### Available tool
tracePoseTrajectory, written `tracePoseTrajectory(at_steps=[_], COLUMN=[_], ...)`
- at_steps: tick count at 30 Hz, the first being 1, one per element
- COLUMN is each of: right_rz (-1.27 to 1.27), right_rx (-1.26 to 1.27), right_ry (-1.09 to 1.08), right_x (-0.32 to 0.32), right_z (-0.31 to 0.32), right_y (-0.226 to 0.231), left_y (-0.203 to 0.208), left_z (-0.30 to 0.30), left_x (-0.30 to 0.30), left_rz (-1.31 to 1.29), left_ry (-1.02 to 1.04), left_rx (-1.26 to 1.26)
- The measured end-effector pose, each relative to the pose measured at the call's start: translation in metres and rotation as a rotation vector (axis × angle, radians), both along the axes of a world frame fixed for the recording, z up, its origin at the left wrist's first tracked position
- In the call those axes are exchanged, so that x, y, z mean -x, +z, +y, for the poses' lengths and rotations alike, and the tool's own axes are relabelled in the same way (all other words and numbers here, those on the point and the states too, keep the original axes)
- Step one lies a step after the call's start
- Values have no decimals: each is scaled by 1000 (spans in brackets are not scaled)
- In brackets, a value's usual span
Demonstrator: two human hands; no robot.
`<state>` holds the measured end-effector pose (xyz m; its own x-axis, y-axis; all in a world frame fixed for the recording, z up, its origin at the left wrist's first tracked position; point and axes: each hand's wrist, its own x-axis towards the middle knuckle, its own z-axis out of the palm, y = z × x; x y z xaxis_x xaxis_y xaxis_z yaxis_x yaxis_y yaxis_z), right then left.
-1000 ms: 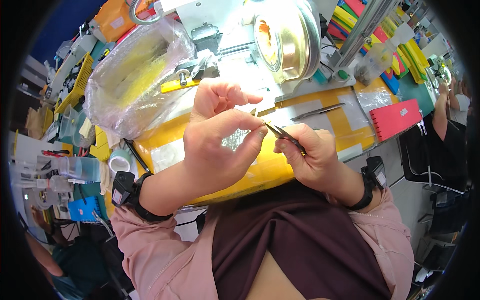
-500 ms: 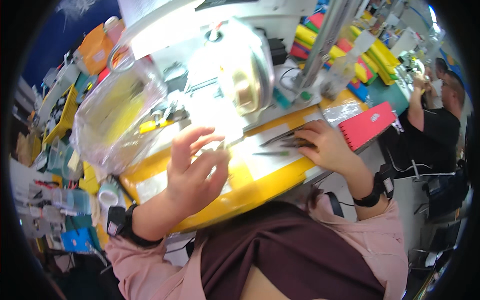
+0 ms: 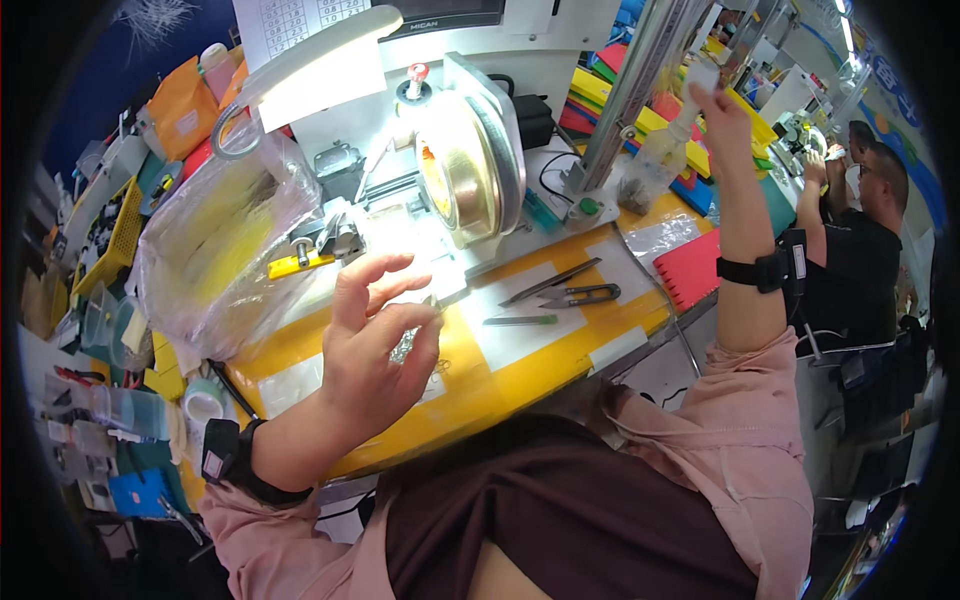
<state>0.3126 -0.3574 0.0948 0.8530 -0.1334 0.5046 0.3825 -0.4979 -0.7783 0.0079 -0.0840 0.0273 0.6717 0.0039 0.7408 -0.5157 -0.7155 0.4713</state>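
Observation:
My left hand (image 3: 375, 350) is over the table's left part, its thumb and a finger pressed together on a small greyish thing too tiny to name. My right hand (image 3: 725, 120) is stretched to the far right, fingers closed at the white-tagged top of a clear plastic bag (image 3: 660, 160) with dark contents at the bottom. Between the hands, on white paper over the yellow tabletop (image 3: 540, 368), lie dark tweezers (image 3: 550, 282), black thread snips (image 3: 582, 296) and a thin flat tool (image 3: 520, 320) with a green end.
A spool of gold wire (image 3: 460, 175) stands under a lit lamp (image 3: 320, 58). A large clear bag (image 3: 225, 240) bulges at left. Beside my right forearm lies a red notebook (image 3: 688, 270). A metal post (image 3: 630, 95) rises by the bag. Co-workers (image 3: 865, 230) sit at far right.
My right hand has left the tools on the paper and moved up and right to the clear plastic bag. My left hand keeps its pinch, nearly in place.

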Motion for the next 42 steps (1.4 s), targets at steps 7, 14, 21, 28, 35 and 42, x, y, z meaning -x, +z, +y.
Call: tracePoseTrajectory(at_steps=[7, 14, 21, 28, 35, 42], right_rz=[-648, 39, 97, 98, -31, -97], right_rx=[-455, -320, -250, -262, -153, -119], right_ry=[460, 1118, 1301, 1222, 1232, 1327], right_x=[113, 174, 156, 161, 167, 162], right_z=[43, 95, 137, 144, 148, 150], right_y=[41, 6, -3, -7, -3, -4], left_y=[0, 7, 10, 8, 9, 7], left_z=[8, 8, 11, 13, 14, 14], left_x=[4, 8, 7, 7, 6, 5], left_rz=[37, 157, 208, 217, 214, 204], left_ry=[1, 43, 5, -13, -8, -39], left_rx=[105, 89, 130, 156, 101, 156])
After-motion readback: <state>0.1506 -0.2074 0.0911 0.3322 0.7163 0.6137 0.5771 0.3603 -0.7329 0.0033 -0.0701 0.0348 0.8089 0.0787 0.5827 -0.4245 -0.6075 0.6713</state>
